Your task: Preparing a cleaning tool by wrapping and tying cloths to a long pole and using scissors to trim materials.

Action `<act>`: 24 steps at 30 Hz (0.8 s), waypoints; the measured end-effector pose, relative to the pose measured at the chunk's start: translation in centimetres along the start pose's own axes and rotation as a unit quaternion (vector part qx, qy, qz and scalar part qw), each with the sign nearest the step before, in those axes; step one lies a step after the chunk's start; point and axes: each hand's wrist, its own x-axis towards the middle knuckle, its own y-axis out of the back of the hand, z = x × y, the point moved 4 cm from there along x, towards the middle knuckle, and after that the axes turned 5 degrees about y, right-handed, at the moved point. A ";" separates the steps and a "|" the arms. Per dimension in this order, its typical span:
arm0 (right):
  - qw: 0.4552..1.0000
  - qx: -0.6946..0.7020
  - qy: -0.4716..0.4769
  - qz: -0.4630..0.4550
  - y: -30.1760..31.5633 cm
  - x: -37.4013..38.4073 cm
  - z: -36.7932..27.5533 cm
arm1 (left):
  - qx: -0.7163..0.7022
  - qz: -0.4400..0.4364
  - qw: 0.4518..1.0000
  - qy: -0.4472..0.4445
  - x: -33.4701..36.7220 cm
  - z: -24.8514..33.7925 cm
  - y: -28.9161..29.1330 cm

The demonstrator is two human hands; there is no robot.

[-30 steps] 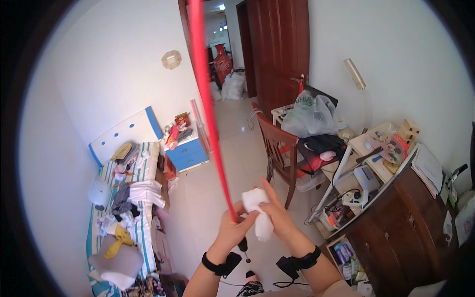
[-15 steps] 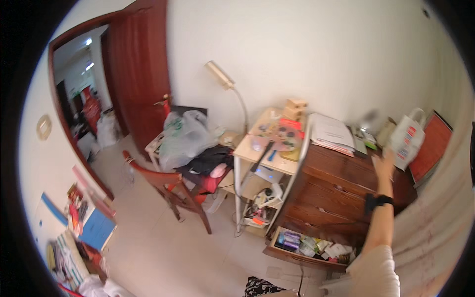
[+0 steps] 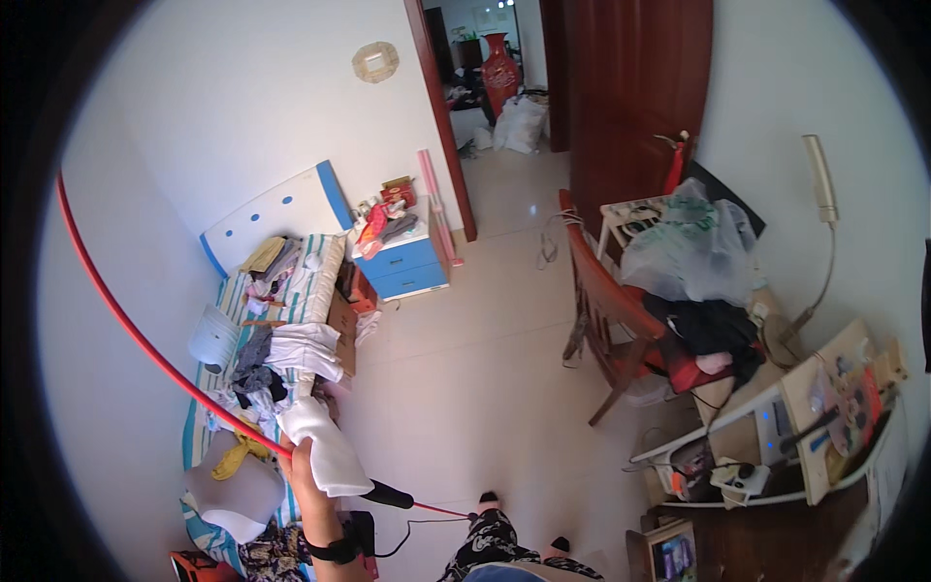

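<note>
My left hand point(image 3: 303, 469) comes up from the lower edge, a black band on its wrist. Its fingers are closed round a long red pole point(image 3: 160, 358), which runs from the left rim down past the hand. A white cloth point(image 3: 325, 451) lies along the pole at the hand; what holds it there is hidden. Just beyond the cloth is a black grip point(image 3: 389, 495), with a thin red length past it. Beneath the hand, the bed point(image 3: 320, 276) carries heaped clothes and a pale dress-form torso point(image 3: 238, 500). My right hand is out of view.
A blue-and-white bedside cabinet point(image 3: 402, 270) stands beside the bed. To the right are a wooden chair point(image 3: 621, 291) piled with clothes, a plastic bag point(image 3: 693, 247), a lamp point(image 3: 819, 179) and a cluttered shelf stand point(image 3: 815, 456). An open drawer point(image 3: 669, 558) juts out lower right.
The view has swung left from the dresser to the bed. My right hand, at a white bag on the dresser before, has left the picture. My left hand now shows, holding the red pole.
</note>
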 end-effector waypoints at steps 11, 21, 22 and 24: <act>0.420 0.766 0.335 -0.353 13.8 7.2 -64.5 | -0.008 0.098 0.995 0.033 13.7 -2.8 1.3; 0.220 0.767 0.034 -0.602 9.4 12.2 -90.8 | -0.029 0.016 0.992 0.126 31.7 -5.7 -7.5; 0.221 0.774 0.026 -0.593 8.3 13.3 -92.8 | -0.033 0.033 0.988 0.146 33.6 -6.9 -8.4; 0.113 0.801 -0.141 -0.571 5.2 15.2 -97.0 | 0.005 -0.021 0.988 0.150 38.3 -9.9 -9.9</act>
